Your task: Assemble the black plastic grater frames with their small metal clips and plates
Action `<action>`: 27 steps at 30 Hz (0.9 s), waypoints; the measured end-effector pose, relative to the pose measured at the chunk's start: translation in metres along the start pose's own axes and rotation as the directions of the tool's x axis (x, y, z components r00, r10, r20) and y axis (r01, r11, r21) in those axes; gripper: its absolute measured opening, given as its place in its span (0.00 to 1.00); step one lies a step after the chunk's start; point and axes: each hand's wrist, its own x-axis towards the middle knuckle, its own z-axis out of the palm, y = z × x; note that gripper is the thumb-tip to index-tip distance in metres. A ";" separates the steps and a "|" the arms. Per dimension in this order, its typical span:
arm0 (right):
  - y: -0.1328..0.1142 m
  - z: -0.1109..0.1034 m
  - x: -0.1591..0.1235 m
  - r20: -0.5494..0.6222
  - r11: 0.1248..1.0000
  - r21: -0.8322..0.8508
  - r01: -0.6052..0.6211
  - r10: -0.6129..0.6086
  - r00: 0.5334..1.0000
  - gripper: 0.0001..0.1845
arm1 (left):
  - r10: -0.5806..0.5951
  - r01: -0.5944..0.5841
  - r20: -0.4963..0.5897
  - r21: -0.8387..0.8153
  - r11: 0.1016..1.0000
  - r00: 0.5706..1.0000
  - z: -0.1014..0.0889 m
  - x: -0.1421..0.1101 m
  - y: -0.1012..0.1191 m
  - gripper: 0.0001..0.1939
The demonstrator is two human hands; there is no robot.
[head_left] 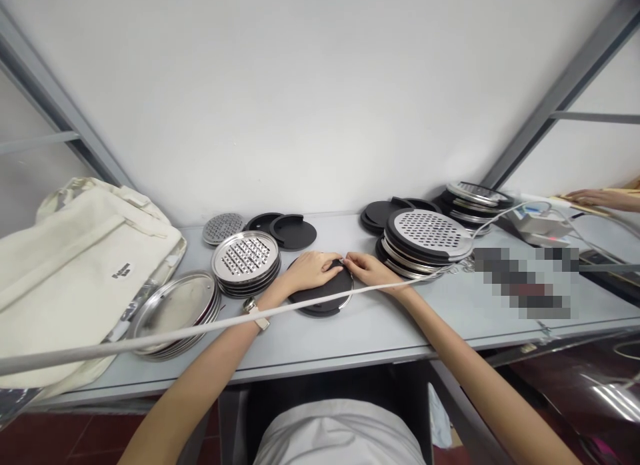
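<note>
A black round disc (323, 297) with a shiny metal edge showing on its right side lies on the table in front of me. My left hand (313, 270) rests over its upper left part, fingers bent together at the rim and thumb pressed on the top face. At the upper right rim, my right hand (371, 270) pinches the edge with thumb and fingertips; any small part between them is hidden. The two hands nearly meet there. Just left stands a stack of round metal graters (246, 257), and to the right a stack of black-rimmed graters (427, 232).
Plain metal discs (175, 305) are piled at the left beside a cream cloth bag (75, 272). Black discs (295, 232) lie along the wall. A white cord (200, 328) crosses before my forearms. Another person's hand (600, 198) is at far right, near white boxes (537, 222).
</note>
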 end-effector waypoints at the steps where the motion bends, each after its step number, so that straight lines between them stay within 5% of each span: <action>1: -0.001 0.000 0.000 0.003 1.000 -0.012 -0.003 0.003 1.000 0.22 | 0.000 0.000 -0.001 0.001 1.000 1.000 0.000 0.000 0.000 0.15; 27: 0.000 -0.003 0.003 0.008 0.991 -0.120 0.051 -0.050 0.999 0.19 | -0.011 0.011 -0.010 0.038 0.999 1.000 0.005 0.004 -0.003 0.17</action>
